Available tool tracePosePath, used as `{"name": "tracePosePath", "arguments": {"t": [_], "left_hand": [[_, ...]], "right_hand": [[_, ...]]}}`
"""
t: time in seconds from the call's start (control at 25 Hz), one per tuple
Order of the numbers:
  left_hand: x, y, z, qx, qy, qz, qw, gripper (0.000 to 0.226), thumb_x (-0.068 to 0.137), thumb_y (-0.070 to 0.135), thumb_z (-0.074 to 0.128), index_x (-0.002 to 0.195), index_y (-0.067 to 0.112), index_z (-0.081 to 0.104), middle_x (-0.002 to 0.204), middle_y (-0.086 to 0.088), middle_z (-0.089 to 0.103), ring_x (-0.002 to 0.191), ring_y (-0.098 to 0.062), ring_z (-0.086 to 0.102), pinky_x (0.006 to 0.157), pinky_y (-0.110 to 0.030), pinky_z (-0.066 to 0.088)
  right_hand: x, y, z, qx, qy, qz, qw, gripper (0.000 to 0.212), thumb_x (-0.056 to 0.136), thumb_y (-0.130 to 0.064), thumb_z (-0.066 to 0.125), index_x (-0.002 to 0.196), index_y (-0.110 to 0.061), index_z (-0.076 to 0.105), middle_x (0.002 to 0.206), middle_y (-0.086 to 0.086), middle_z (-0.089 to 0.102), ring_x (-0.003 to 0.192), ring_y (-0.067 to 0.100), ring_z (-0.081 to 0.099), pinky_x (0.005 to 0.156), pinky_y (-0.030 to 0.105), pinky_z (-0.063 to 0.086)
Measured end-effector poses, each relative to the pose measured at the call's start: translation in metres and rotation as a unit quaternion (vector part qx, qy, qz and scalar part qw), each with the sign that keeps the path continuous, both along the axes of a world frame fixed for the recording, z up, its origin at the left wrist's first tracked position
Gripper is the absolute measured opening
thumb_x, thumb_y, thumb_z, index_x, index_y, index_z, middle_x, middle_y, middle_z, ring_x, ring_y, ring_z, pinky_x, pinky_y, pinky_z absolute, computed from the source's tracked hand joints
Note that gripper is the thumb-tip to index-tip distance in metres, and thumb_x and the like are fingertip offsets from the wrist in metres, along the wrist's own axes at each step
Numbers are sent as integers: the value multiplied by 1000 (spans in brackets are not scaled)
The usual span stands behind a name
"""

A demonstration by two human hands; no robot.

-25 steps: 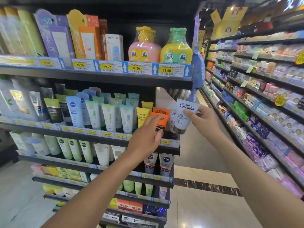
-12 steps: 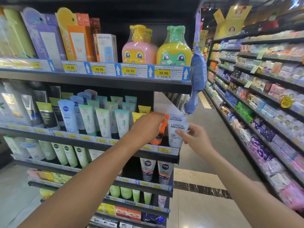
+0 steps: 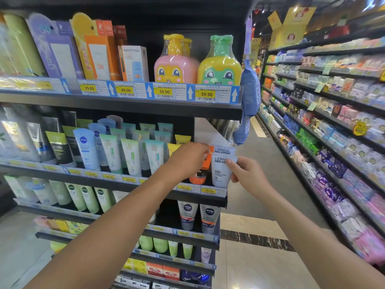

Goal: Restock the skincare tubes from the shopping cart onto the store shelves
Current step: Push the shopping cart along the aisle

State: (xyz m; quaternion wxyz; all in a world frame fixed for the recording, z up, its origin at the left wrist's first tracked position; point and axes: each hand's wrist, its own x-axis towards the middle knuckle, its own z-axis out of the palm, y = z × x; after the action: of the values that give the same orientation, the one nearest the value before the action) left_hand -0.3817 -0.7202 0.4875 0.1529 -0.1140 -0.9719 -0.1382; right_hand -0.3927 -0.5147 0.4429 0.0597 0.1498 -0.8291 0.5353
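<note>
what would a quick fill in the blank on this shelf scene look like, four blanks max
1. The right hand pinches a white tube labelled L'Oreal Men ____.
2. The left hand grips the orange tube, which stands on the white tube's ____ side.
3. The price tag below the white tube reads ____.
4. The green-capped bottle stands above a label reading ____.

Missing words: Expert; left; 30.00; 39.90
</note>
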Motion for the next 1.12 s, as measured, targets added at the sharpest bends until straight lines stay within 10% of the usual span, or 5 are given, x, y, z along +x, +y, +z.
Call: {"name": "tracePosePath", "arguments": {"t": [0.2,0.44,0.72,1.12], "left_hand": [[32,-7,9,27,43,-34,998,32,106,20,51,136,22,62,127,-2,66,113,-22,63,90,-39,54],[92,-68,16,-6,47,9,999,41,109,28,45,149,36,47,154,11,47,127,-17,58,98,-42,52],[84,-137,31,-55,51,55,996,47,107,22,47,153,29,43,156,0,49,123,-29,62,93,-46,53],[9,-154,49,-117,-48,31,992,35,106,34,53,138,27,64,143,3,62,124,-24,60,93,-41,51]], "right_hand": [[14,-2,14,90,63,-69,992,22,98,-39,64,119,-33,61,103,-20,64,72,5,64,58,17,46],[34,-46,33,295,369,-152,868,21,96,-39,62,114,-30,70,114,-10,68,112,19,53,93,39,38],[30,-115,63,444,259,-69,855,36,104,-39,44,135,-31,59,128,-2,67,130,25,49,104,44,34],[-16,-129,56,441,270,-34,855,33,105,-36,38,103,-29,69,91,-4,74,89,22,67,91,39,46]]}}
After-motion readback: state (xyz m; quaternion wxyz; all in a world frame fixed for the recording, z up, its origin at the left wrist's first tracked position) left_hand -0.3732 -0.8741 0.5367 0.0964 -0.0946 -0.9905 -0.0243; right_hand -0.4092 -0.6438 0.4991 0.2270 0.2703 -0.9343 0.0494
